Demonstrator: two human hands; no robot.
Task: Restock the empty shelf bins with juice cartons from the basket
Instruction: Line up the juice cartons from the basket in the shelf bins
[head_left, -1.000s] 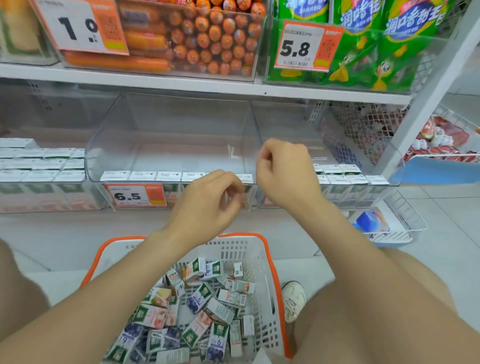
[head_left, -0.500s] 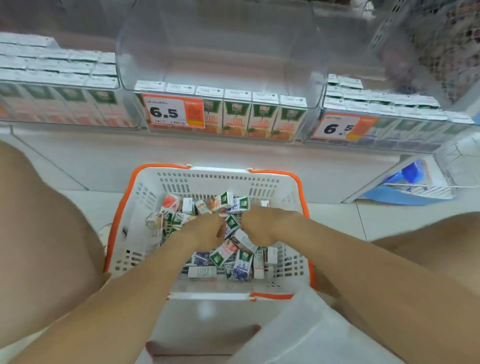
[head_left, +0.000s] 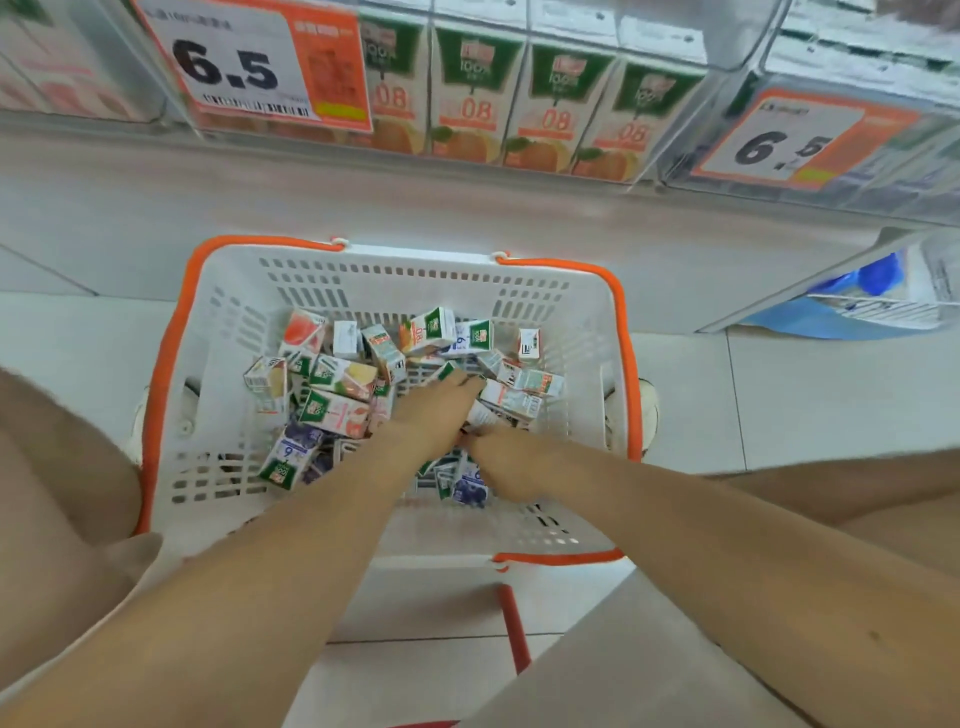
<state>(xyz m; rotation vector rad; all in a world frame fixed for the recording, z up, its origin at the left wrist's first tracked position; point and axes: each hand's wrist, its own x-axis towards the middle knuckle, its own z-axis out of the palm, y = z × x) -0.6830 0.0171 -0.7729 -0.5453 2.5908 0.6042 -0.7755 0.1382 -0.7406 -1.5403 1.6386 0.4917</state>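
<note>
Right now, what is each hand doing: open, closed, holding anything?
Left hand: open, fingers on the cartons in the basket.
Right hand: among the cartons, grip cannot be told.

The basket (head_left: 405, 280) is standing open-topped, allowing entry from above. Loose cartons (head_left: 337, 384) are crowding its middle and far end. The left hand (head_left: 436, 410) and right hand (head_left: 498, 462), side by side, are occupying the pile's near right. Legs (head_left: 52, 467) are flanking both sides, and a stocked shelf bin (head_left: 519, 93) is fronting the far end.
</note>
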